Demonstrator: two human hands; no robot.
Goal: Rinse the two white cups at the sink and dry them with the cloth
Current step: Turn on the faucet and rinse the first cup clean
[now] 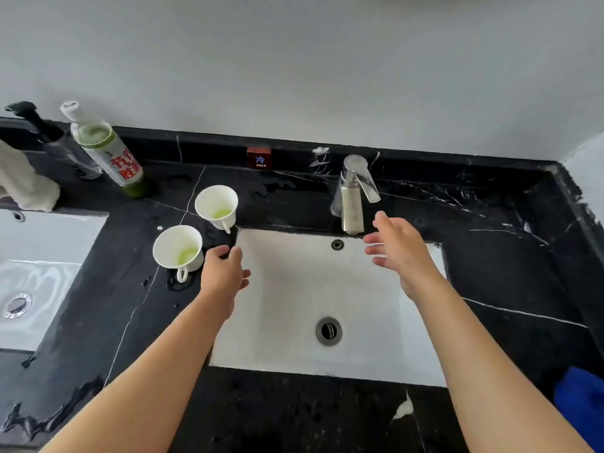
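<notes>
White cups (178, 250) (216, 204) with green dregs on black desk (490, 263), beside sink (294, 322), green bottle (108, 152) behind, both hands (224, 273) (400, 250) spread, holding nothing

two white cups (178, 250) (216, 204), upright, apparently green dregs

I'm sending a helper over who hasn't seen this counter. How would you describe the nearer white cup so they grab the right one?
Start at the white sink basin in the black marble counter. Just off its back-left corner stand two white cups with green dregs. The nearer cup is the one closer to the counter's front edge, beside the left hand, its handle pointing toward you.
</notes>
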